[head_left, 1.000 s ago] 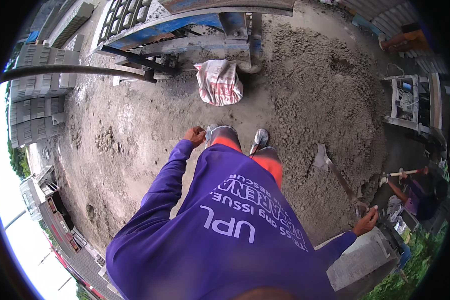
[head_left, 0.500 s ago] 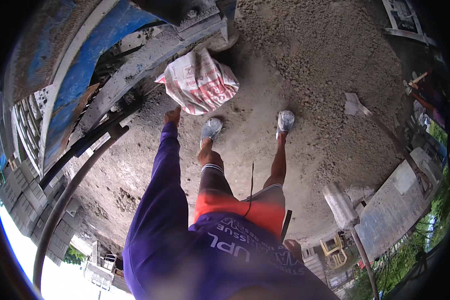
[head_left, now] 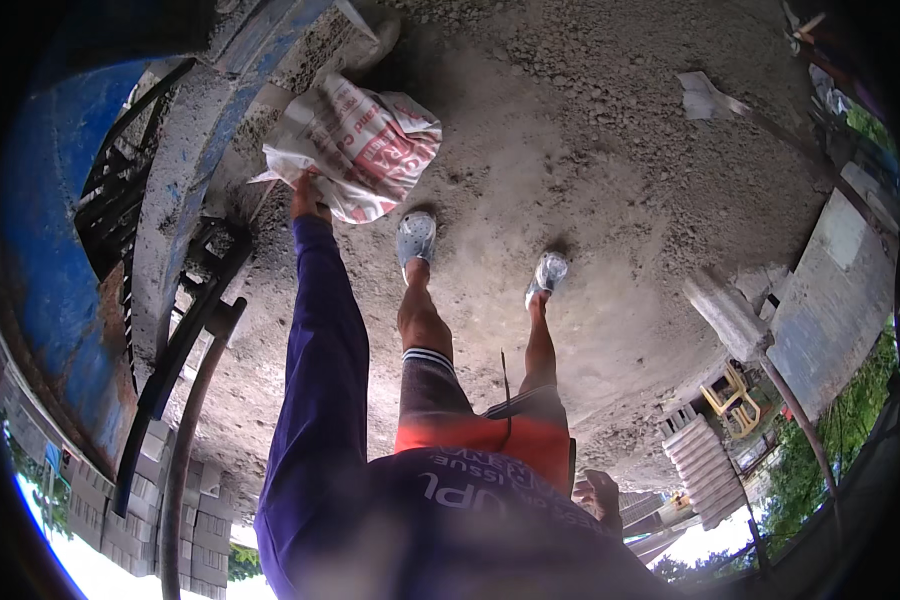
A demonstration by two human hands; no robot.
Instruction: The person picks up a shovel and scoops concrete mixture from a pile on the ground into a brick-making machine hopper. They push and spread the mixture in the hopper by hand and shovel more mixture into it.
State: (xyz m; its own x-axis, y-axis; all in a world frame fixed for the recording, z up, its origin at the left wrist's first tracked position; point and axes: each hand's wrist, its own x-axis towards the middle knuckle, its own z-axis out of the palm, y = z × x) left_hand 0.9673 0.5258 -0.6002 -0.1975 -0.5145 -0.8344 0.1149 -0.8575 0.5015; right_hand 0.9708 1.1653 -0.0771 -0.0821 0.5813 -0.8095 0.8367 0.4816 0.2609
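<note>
Moved: L hand [head_left: 308, 200], now touching sack [head_left: 370, 150] — can't tell grip; R hand [head_left: 598, 495] — ditto.

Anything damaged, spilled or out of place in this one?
Mainly wear: the blue metal panel at far left has rust-brown patches, so it looks weathered. The crumpled sack at the left hand looks misshapen; I can't tell if it's torn. Loose gravel lies at upper right; whether it spilled is unclear.
</note>
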